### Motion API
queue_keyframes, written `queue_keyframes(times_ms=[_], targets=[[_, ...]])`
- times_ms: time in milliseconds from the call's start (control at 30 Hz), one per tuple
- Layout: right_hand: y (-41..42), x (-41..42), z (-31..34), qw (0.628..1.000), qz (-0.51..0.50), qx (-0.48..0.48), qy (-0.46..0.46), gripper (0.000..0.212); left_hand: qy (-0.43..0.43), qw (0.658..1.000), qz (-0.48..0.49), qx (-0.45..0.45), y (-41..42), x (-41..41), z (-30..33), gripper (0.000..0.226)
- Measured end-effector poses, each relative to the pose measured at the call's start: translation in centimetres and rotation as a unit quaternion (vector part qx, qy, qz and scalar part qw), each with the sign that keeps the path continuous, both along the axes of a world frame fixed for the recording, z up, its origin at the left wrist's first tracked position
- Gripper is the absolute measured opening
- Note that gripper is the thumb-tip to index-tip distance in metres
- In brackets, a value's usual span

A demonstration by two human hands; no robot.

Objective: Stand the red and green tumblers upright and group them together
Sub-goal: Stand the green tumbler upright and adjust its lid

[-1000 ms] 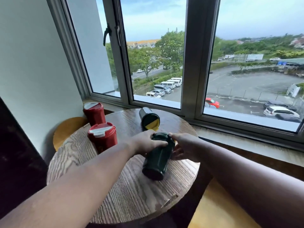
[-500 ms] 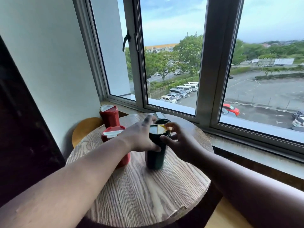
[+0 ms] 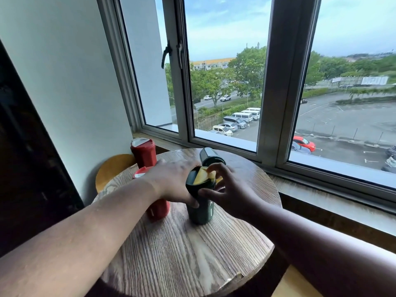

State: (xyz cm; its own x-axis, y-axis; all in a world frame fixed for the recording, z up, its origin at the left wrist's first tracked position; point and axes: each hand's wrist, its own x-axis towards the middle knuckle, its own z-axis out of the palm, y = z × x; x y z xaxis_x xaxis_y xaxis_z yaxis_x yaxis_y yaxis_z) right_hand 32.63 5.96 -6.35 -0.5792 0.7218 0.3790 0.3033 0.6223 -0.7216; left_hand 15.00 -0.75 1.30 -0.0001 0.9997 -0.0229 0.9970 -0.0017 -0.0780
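I have both hands on the near green tumbler (image 3: 200, 202), which stands upright on the round wooden table (image 3: 182, 254), roughly at its middle. My left hand (image 3: 173, 183) wraps the upper part of its body from the left, thumb low across the front, fingers curled behind. My right hand (image 3: 227, 189) pinches it near the top from the right, thumb on the side wall and fingertips over the rim at the yellow lid flap (image 3: 202, 175), which is tilted up. Just beside it to the left, touching my left wrist area, stands a red tumbler (image 3: 157, 207), mostly hidden by that arm. A second red tumbler (image 3: 144, 152) stands upright at the table's far left edge, near the wall. Behind my hands, a second green tumbler (image 3: 211, 158) lies on its side toward the window (image 3: 222, 82). A small yellow stool top (image 3: 113, 168) shows left of the table.
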Motion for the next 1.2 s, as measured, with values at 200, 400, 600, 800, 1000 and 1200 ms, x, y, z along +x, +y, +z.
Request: queue_keyframes(times_ms=[200, 400, 600, 800, 1000, 1200], targets=[[1.8, -0.1, 0.4, 0.985, -0.001, -0.152, 0.085, 0.019, -0.141, 0.99, -0.017, -0.024, 0.6, -1.9, 2.1, 0.093], [7.0, -0.5, 1.8, 0.975, -0.103, -0.174, 0.092, 0.011, -0.199, 0.977, -0.055, 0.055, 5.0, -4.9, 4.2, 0.047], [12.5, -1.7, 1.0, 0.965, -0.174, -0.193, -0.036, 0.047, -0.171, 0.983, -0.07, -0.022, 12.0, -7.1, 2.4, 0.049], [14.8, -3.2, -0.2, 0.947, -0.183, -0.225, -0.137, 0.098, -0.16, 0.98, -0.063, -0.099, 17.7, -7.7, -0.5, 0.079], [15.5, -4.8, -1.7, 0.93, -0.153, -0.331, -0.049, 0.072, -0.296, 0.937, -0.033, -0.182, 20.0, -7.3, -2.9, 0.086], [14.8, -6.0, -1.8, 0.932, -0.156, -0.327, -0.012, 0.046, -0.25, 0.957, -0.077, -0.128, 20.3, -7.2, -3.2, 0.056]])
